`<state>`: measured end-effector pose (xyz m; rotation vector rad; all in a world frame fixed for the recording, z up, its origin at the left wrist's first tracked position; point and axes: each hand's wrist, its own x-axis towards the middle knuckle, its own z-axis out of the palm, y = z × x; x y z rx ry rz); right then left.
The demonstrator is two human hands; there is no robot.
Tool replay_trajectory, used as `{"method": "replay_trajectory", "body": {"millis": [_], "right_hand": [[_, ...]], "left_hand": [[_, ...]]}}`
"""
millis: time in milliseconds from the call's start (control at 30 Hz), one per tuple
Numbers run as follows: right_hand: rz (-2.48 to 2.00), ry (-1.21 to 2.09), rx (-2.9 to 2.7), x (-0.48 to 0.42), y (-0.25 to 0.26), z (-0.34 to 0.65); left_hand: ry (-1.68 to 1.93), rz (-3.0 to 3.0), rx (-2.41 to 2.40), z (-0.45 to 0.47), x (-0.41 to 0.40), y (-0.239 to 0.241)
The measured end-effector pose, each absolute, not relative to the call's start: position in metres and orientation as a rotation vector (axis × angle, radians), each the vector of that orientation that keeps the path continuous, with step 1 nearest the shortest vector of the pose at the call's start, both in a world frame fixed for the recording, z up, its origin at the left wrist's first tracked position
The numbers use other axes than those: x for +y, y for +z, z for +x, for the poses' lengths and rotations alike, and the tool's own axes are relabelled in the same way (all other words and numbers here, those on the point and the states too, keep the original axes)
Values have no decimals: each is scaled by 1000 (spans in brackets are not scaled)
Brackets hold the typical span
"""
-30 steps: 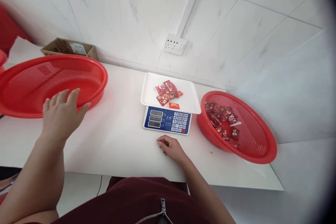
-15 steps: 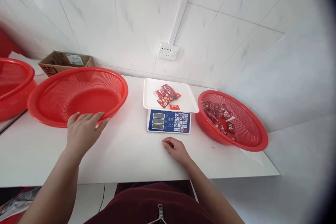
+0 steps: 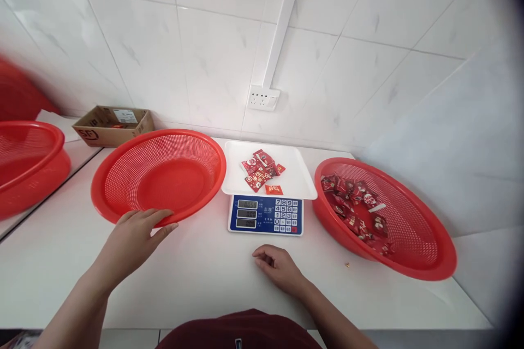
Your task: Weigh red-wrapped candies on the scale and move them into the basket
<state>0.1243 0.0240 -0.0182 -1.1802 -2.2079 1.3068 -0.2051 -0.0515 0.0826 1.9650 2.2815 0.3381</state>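
- Hands at a weighing bench: the left hand lies flat, fingers together and stretched out, fingertips on the near rim of the empty red basket. The right hand rests loosely curled on the white table in front of the scale, with nothing visible in it.
- The empty basket sits on the table left of the scale. Its right rim is just beside the white weighing pan, and it is hard to tell whether the two touch.
- Handling note, as a judgement: with only fingertips on the rim, the light basket is best slid flat along the table rather than lifted. It should stay clear of the pan, since a nudge there would likely disturb the reading and the small pile of red packets on it.
- A second red basket on the right holds more packets. A third one stands on the next table to the left.
- Writing: the scale's blue face shows keys 7 8 9, 4 5 6, 1 2 3 and 0. Its three displays and the small brand mark are too small to read.
- The cardboard box by the wall bears the letters "SF", and its white label is unreadable. The print on the packets is also illegible.
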Motion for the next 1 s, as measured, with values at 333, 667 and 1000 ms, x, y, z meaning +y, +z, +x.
{"method": "replay_trajectory", "body": {"millis": [333,667,1000], "right_hand": [[-977,1397,-2271,30,-12,135],[-903,1424,-2282,32,-14,140],[-899,1465,-2270,30,-11,142]], "left_hand": [[513,1836,2569,-168,-21,89],[543,2358,1740,-49,104,108],[183,2312,1952,-52,133,102]]}}
